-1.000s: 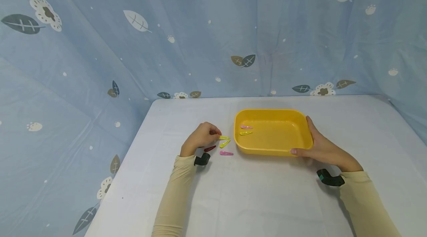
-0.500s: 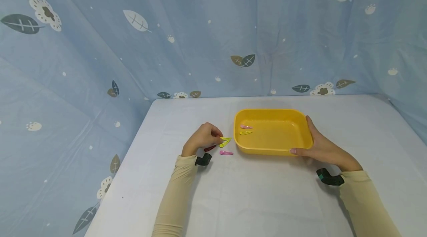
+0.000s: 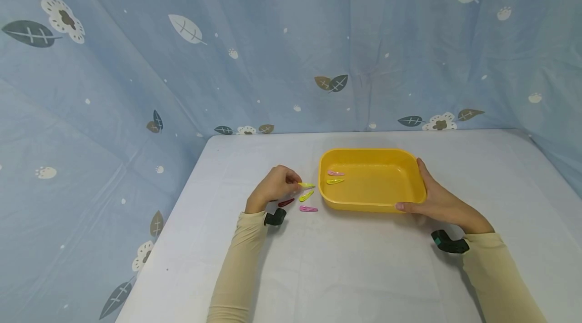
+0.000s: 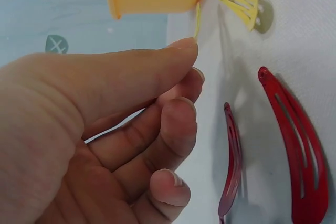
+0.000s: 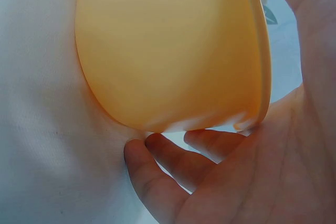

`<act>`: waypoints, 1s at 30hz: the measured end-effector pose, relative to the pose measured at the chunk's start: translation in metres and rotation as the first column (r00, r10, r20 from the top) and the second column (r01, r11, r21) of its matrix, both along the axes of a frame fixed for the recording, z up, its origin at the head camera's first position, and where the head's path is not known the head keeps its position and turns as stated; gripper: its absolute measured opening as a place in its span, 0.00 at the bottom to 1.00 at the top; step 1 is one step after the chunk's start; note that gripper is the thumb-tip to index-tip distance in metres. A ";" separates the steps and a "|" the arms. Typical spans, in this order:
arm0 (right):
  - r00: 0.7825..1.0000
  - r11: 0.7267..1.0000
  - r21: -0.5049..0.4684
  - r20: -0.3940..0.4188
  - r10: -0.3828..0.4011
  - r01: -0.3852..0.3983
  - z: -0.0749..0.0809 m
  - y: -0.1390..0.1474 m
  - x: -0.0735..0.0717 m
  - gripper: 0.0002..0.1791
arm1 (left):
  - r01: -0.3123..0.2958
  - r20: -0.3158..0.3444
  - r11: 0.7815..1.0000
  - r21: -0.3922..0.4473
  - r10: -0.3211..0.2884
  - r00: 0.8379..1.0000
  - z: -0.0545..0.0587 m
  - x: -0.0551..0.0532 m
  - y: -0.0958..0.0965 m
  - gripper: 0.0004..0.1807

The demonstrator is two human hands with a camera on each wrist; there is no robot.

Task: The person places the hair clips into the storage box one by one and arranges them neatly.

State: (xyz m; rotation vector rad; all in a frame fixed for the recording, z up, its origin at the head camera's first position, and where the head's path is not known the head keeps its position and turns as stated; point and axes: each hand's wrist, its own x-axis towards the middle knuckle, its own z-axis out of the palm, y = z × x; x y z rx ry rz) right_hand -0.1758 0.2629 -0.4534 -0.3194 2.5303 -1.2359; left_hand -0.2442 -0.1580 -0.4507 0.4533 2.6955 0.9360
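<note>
My left hand [image 3: 275, 186] pinches a yellow snap hair clip [image 3: 306, 185] between thumb and fingertips, just left of the tray. In the left wrist view that hair clip [image 4: 198, 20] shows edge-on past the thumb tip. Close by on the tablecloth lie another yellow clip [image 3: 306, 195], a pink clip [image 3: 309, 209] and a dark red clip [image 3: 286, 202]. Two red clips, one of them nearer [image 4: 299, 156], show in the left wrist view. My right hand [image 3: 438, 201] grips the right end of the yellow tray [image 3: 373, 206], thumb at the front rim, fingers against its outer wall.
Inside the tray, toward its left end, lie a pink clip [image 3: 336, 173] and a yellow clip [image 3: 335, 181]. The table wears a white cloth [image 3: 364, 272]. A blue patterned curtain [image 3: 273, 60] hangs behind and to the left.
The left hand, with its yellow clip, shifts slightly right toward the lying yellow clip, then back left and a little away from it. The right hand and tray stay put.
</note>
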 end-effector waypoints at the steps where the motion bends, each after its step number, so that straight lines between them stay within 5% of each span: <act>1: 1.000 1.000 0.000 0.003 -0.001 0.001 0.000 0.000 0.000 0.74 | -0.003 -0.005 1.000 0.001 0.003 1.000 0.001 0.000 0.000 0.08; 30: 1.000 1.000 0.006 0.012 -0.010 0.010 -0.002 0.000 -0.001 0.74 | 0.021 -0.111 0.997 0.078 -0.012 0.994 0.017 0.002 -0.005 0.10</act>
